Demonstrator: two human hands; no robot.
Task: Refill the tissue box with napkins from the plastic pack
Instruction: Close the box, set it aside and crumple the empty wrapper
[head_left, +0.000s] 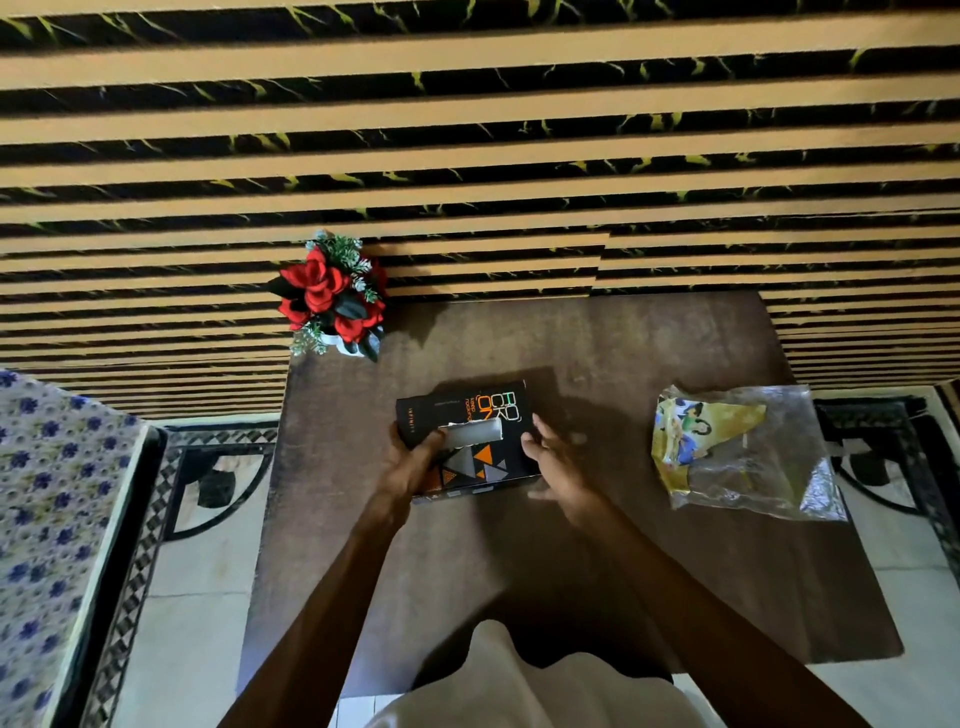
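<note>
A black tissue box (465, 439) with orange and grey triangles is shown lying flat near the centre of a dark brown worktop (571, 561). A white napkin (472, 432) is seen standing out of the slot in the top of the box.

The left hand (410, 462) is placed at the 9 o'clock side of the box, its fingers curled over the left edge and top face, with the fingertips touching the left end of the napkin; the box is thus gripped at that end. The right hand (558, 462) is set at the 3 o'clock side of the box, with the fingers spread wide and loosely extended; the fingertips lie against or just beside the right edge, and whether contact is made cannot be told. Nothing is held in this hand.

The plastic pack (748, 454), clear film with a yellow printed panel, is seen crumpled and flattened on the worktop at 3 o'clock from the box, well apart from the right hand.

A pot of red flowers (332, 296) stands at the far left corner of the worktop, at 11 o'clock from the box. A striped wall (467, 130) is seen behind, and a floral-patterned bed (47, 493) at 9 o'clock.
</note>
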